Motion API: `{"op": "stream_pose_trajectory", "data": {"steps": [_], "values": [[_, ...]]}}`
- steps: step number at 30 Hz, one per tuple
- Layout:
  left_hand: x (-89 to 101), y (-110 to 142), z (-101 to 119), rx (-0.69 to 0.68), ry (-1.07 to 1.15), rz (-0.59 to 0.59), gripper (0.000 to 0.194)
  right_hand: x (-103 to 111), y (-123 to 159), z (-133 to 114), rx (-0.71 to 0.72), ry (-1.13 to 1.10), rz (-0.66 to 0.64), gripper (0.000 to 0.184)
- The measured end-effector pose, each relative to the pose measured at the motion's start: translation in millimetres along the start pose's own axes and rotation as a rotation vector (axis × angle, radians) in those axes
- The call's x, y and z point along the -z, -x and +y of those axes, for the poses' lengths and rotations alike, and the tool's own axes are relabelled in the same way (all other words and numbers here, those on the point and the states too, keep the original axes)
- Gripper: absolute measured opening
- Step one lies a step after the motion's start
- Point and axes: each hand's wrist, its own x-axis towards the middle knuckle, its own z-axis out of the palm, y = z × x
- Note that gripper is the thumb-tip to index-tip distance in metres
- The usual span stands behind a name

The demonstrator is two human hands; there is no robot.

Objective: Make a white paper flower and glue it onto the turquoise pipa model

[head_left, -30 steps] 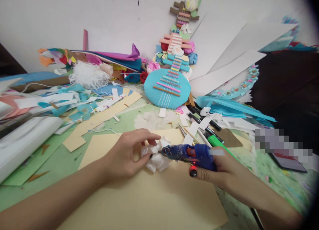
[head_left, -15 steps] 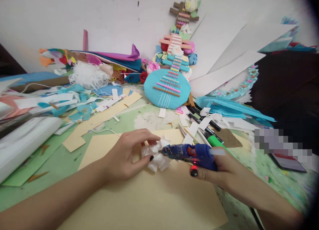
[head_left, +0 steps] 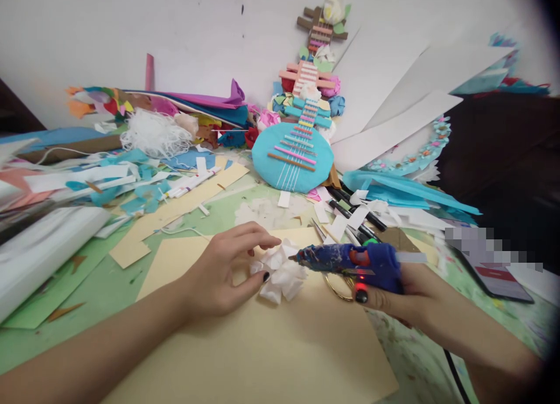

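A crumpled white paper flower (head_left: pixel 285 275) sits on the cream sheet (head_left: pixel 262 345) in front of me. My left hand (head_left: pixel 225 270) steadies it from the left, with the thumb and fingers curved round its edge. A blue hot glue gun (head_left: pixel 354 259) is in my right hand (head_left: pixel 400 299), its nozzle pointing left at the flower's upper right edge. A red light glows by my right thumb, and a clear glue stick pokes out of the gun's back. Partly hidden below the gun, scissors (head_left: pixel 339 288) show a gold handle.
Behind stands a blue paper lute (head_left: pixel 293 156) with coloured strips and white strings. Black markers (head_left: pixel 356 220) and paper scraps lie to the right, near a phone (head_left: pixel 494 270). At left are a white roll (head_left: pixel 52 258), shredded white paper (head_left: pixel 157 133) and cut strips.
My right hand has drawn the glue gun to the right, and its nozzle has moved back from the flower's middle. More of the flower and the scissors' gold handle shows. My left hand stays put.
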Motion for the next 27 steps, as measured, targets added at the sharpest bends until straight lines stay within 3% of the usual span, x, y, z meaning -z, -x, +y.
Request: {"op": "stream_pose_trajectory", "data": {"steps": [4, 8, 11, 18, 27], "values": [[0.4, 0.2, -2.7, 0.008, -0.021, -0.033, 0.041, 3.3, 2.0, -0.9, -0.013, -0.004, -0.035, 0.037], [0.5, 0.9, -4.6, 0.007, -0.048, -0.124, 0.055, 3.5, 2.6, 4.9, -0.027, -0.001, 0.016, 0.035], [-0.4, 1.4, -4.0, 0.035, -0.060, -0.176, 0.061, 7.1, 3.6, 2.3, 0.024, -0.047, -0.046, 0.029], [-2.7, 1.7, 1.1, 0.024, -0.084, -0.178, 0.056, 13.3, 6.4, -6.3, 0.009, -0.109, -0.088, 0.033], [-2.5, 2.1, 2.8, 0.039, -0.072, -0.205, 0.053, 18.3, 10.4, -6.9, 0.007, -0.114, -0.046, 0.036]]}}
